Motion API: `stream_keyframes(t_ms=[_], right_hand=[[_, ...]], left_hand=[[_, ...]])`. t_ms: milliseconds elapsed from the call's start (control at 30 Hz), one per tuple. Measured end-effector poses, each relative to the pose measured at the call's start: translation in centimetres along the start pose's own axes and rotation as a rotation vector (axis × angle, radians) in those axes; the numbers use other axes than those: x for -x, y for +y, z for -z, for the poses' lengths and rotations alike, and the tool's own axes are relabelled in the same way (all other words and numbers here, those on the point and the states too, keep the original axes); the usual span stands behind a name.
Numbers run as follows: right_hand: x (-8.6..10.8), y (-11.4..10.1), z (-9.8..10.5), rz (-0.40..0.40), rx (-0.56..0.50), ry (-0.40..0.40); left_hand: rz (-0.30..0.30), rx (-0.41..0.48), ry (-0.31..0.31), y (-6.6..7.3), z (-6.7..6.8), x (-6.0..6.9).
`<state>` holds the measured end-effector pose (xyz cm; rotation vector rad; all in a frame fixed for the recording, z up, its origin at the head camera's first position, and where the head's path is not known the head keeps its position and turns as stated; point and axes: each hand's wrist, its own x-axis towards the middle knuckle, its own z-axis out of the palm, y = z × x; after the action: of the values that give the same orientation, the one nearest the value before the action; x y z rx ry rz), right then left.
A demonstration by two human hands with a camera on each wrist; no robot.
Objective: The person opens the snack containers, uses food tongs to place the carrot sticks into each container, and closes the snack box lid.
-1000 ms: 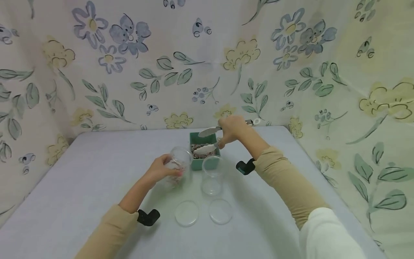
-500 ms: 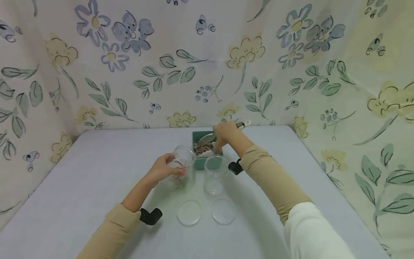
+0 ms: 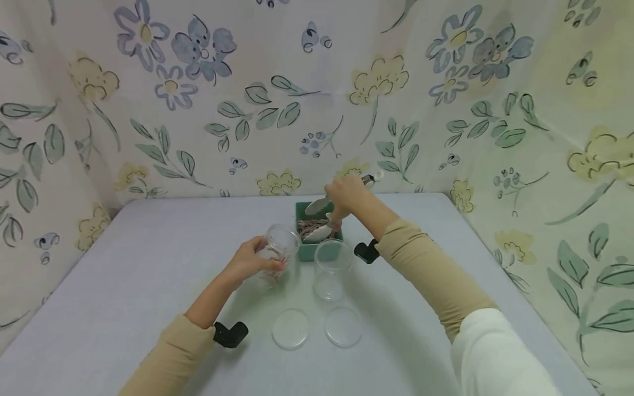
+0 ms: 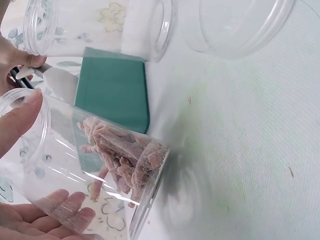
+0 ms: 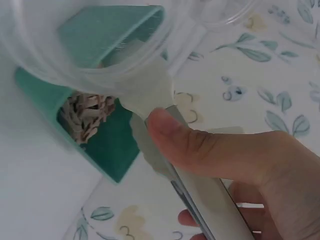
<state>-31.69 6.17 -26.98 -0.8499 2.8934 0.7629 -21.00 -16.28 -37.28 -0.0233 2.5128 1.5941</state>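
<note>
My left hand grips a clear plastic jar and holds it tilted, its mouth toward the green bin. In the left wrist view, pinkish-brown dried strips lie at the bottom of that jar. With my right hand I hold food tongs, thumb on one arm and fingers behind the other. The tongs' pale tips are spread apart over the bin, the lower one close to the strips inside. Whether the tips touch any strip cannot be told.
A second clear jar stands upright in front of the bin, close to my right forearm. Two round clear lids lie side by side nearer to me. Small crumbs dot the white tabletop. Floral cloth hangs behind the table.
My right hand has brought the tongs down into the bin, then lifted them slightly. My left hand keeps the tilted jar in about the same place.
</note>
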Motion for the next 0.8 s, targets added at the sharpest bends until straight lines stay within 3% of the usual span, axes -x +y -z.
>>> stream_keyframes(t_ms=[200, 333, 433, 567, 633, 800], right_hand=[[0.0, -1.8, -0.3, 0.086, 0.148, 0.054], [-0.6, -2.7, -0.9, 0.049, 0.206, 0.144], [-1.0, -2.2, -1.4, 0.021, 0.139, 0.116], [-1.0, -0.6, -2.4, 0.06, -0.01, 0.059], [-0.9, -0.1, -3.0, 0.099, -0.042, 0.072], [-0.4, -0.2, -3.7, 0.178, -0.01, 0.153]], left_hand=[[0.003, -0.004, 0.004, 0.1, -0.1, -0.1], [0.004, -0.008, 0.008, 0.1, -0.1, 0.0], [0.006, -0.009, 0.01, 0.0, -0.2, 0.1], [0.012, -0.006, 0.008, -0.2, -0.1, 0.1], [0.008, -0.005, 0.005, -0.2, -0.1, 0.1], [-0.009, 0.008, -0.002, -0.1, 0.0, 0.0]])
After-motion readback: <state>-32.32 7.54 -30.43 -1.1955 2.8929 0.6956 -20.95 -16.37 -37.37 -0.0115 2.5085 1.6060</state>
